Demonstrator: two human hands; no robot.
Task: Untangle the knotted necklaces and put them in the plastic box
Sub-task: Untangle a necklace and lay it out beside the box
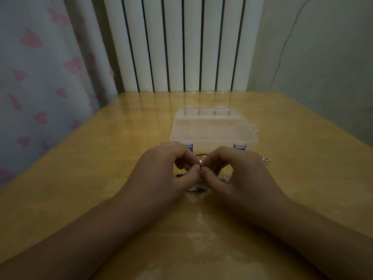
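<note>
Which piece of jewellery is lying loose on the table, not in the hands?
The small silver piece to the right of the right hand, near the box's front right corner; the tangle is pinched by both hands.

Home room: heart-print curtain [40,77], radiator [181,43] (white), wooden table [80,178].

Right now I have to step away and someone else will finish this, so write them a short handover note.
Left hand and right hand: both pinch the tangled necklaces between fingertips, just above the table.
Box: right behind the hands, lid closed, purple latches toward you; nothing visibly inside.
A small silver piece lies on the table right of the right hand.
Done: nothing in the box yet.
Left: work the knot loose, open the box, put the necklaces in.
</note>
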